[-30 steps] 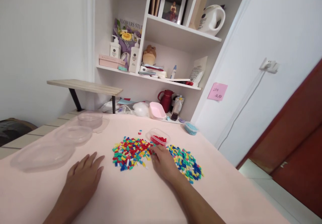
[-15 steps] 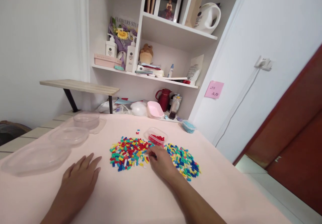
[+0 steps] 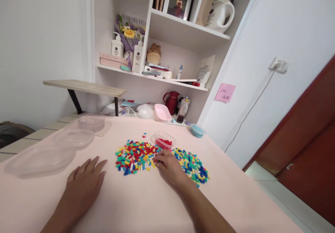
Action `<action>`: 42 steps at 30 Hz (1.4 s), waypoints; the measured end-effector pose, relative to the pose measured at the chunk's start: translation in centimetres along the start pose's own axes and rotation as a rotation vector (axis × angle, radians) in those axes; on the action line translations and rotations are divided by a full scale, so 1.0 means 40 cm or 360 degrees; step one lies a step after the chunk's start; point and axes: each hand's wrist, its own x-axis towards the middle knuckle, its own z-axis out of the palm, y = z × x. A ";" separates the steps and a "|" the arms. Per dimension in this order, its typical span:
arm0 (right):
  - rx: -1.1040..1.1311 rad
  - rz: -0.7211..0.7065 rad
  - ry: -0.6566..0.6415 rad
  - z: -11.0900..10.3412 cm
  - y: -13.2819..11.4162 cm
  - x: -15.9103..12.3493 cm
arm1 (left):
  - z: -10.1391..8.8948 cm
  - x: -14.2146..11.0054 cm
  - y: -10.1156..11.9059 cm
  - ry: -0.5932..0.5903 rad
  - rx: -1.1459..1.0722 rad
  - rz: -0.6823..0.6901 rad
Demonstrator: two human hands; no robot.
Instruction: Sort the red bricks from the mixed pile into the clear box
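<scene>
Smooth pink tabletop (image 3: 125,205); left hand (image 3: 86,179) flat, loosely spread; right hand (image 3: 169,167) narrowed at small oblong bricks (image 3: 136,155), hold unclear.

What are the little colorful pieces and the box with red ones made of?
Colorful pieces: probably hard plastic, smooth, judging by their bright, even colors. Box: likely thin, clear plastic, perhaps glossy, because the red ones show through its wall.

1. Your left hand (image 3: 85,182) rests palm down on the pink tabletop (image 3: 131,205), fingers slightly spread.
2. Your right hand (image 3: 169,165) bends its fingers at the right edge of one mixed-colour pile (image 3: 134,156); their grip is unclear.
3. Just beyond it, a clear box (image 3: 161,135) holds red pieces (image 3: 163,143).
4. A second pile (image 3: 192,165) lies to its right.
</scene>
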 end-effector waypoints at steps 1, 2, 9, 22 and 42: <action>-0.0012 0.0009 0.0002 0.000 0.000 0.000 | -0.003 0.000 0.001 -0.0018 0.0024 0.0001; -0.0019 0.0020 0.0004 -0.001 -0.001 0.001 | -0.006 -0.001 0.003 -0.0038 0.0047 0.0004; 0.0076 0.0078 0.0028 -0.003 -0.008 -0.001 | -0.028 0.000 0.013 -0.0121 0.0144 0.0004; 0.0040 0.0450 0.0491 -0.136 0.062 0.090 | -0.021 0.001 0.009 -0.0173 0.0157 -0.0017; -0.0096 -0.0053 0.0067 0.014 -0.047 0.005 | -0.030 0.000 0.013 -0.0154 0.0169 -0.0016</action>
